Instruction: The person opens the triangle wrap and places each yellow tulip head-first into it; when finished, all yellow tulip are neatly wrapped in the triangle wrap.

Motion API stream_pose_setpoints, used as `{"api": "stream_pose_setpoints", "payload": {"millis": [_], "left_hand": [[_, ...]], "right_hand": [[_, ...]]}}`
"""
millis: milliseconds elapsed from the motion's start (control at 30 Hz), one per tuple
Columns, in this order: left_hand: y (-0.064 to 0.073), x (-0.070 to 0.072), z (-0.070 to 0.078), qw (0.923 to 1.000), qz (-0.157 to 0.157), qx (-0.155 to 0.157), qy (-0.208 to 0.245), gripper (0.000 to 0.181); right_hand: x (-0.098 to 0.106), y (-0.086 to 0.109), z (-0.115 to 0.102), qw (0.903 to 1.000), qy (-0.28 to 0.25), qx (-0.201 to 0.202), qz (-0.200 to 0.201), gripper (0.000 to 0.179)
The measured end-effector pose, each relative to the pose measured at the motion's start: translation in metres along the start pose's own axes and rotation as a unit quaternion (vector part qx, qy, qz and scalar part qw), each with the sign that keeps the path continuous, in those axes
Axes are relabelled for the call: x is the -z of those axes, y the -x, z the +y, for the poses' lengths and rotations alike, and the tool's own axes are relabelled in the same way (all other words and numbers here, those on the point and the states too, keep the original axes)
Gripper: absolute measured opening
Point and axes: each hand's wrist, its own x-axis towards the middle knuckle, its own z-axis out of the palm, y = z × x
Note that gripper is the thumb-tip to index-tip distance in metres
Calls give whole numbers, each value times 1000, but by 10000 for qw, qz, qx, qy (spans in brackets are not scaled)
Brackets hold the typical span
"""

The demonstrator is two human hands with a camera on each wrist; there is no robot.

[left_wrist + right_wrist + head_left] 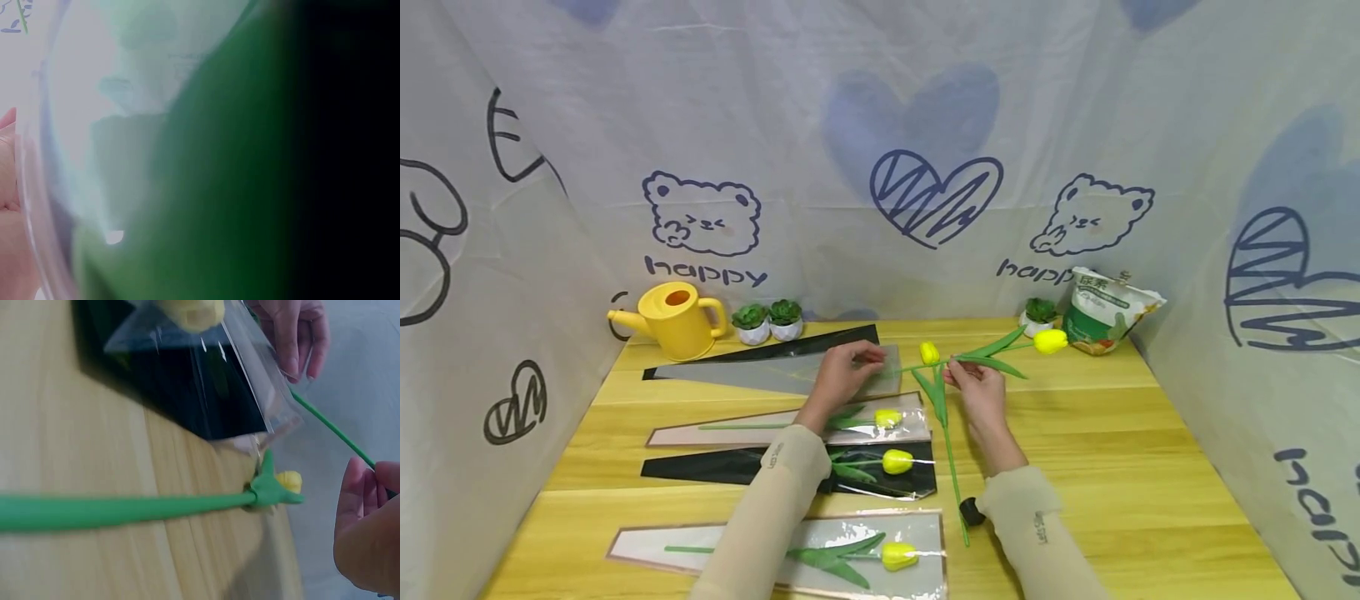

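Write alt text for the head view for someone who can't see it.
A person's right hand holds a yellow tulip while the left hand is over one end of a gray sleeve. Another loose tulip and three sleeved tulips lie on the wooden table; a yellow watering can, three potted succulents and a white-and-green bag stand behind.
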Motion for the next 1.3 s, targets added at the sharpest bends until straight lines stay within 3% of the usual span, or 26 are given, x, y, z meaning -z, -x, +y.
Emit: {"api": "stream_pose_setpoints", "payload": {"millis": [667, 900, 1300], "left_hand": [[-2, -6, 0, 9999, 29, 131, 94, 15], [-1, -7, 1, 9998, -39, 180, 67, 15], [-1, -8, 0, 9998, 29, 194, 32, 14]], "right_hand": [[-26, -3, 19, 9955, 52, -903, -295, 29], [-25, -2, 20, 9895, -69, -1391, -386, 34], [-17, 1, 20, 9850, 99, -1574, -695, 36]]}}
